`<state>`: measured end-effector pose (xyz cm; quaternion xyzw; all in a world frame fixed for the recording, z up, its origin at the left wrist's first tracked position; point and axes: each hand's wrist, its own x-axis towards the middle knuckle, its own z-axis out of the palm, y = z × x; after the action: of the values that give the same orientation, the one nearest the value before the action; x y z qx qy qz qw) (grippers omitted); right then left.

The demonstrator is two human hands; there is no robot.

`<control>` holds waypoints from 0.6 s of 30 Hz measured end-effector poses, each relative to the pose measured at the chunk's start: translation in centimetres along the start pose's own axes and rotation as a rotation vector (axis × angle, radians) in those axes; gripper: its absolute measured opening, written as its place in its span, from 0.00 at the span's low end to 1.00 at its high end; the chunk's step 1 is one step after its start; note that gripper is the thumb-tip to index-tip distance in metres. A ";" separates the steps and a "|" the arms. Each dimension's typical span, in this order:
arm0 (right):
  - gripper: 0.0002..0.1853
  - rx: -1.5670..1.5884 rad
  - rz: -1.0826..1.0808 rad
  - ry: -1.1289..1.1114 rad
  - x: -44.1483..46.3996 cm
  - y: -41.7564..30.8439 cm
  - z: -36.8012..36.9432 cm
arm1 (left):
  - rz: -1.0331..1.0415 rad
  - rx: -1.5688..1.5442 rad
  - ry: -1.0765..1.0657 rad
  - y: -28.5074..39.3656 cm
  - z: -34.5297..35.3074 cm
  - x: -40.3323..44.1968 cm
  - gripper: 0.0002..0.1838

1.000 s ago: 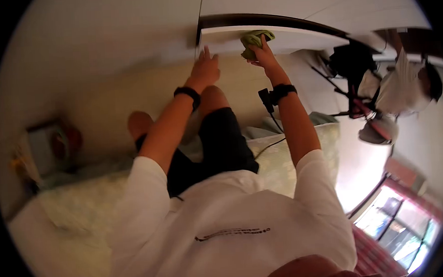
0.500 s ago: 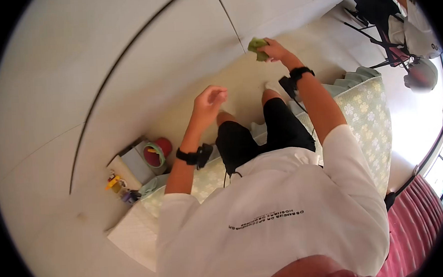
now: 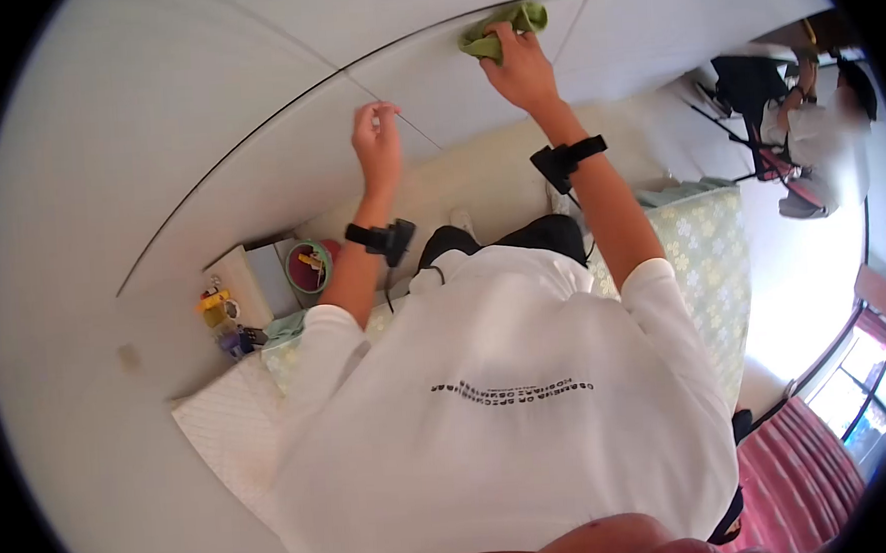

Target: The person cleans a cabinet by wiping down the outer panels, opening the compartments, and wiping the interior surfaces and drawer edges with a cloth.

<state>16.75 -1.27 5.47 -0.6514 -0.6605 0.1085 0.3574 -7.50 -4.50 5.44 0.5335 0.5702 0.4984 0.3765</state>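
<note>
A crumpled green cloth (image 3: pixel 528 17) lies against the white panelled surface (image 3: pixel 432 62) at the top of the view, just under a dark curved seam. My right hand (image 3: pixel 521 67) grips the cloth and presses it to that surface. Lower and further left, my left hand (image 3: pixel 376 130) is raised near a vertical panel joint, its fingers curled and nothing visible in them. Both wrists wear black straps with small black devices.
Behind me spreads a bed with a green flowered cover (image 3: pixel 702 253). At left stand a red bin (image 3: pixel 307 269) and a small cabinet (image 3: pixel 268 276) with yellow items. A seated person (image 3: pixel 822 141) is at the right, near a pink curtain (image 3: pixel 799 468).
My right hand has moved up with the cloth, from hanging in front of the panels to resting on them. My left hand has risen and moved slightly left. The view has shifted.
</note>
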 end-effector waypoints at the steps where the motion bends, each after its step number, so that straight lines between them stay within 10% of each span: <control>1: 0.25 -0.006 -0.028 0.001 0.0 -1.6 1.3 | 0.010 -0.015 0.022 0.1 -2.3 1.1 0.09; 3: 0.26 -0.029 0.025 0.033 -0.4 -4.0 2.5 | 0.636 0.538 0.071 0.5 -5.7 3.4 0.06; 18: 0.26 -0.605 0.242 0.076 2.0 -1.2 -0.3 | 0.566 1.008 -0.134 -1.5 -10.1 5.1 0.34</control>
<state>16.23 0.33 7.07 -0.8054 -0.5667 -0.0752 0.1566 -18.32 -1.09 6.77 0.8088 0.5473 0.2120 -0.0364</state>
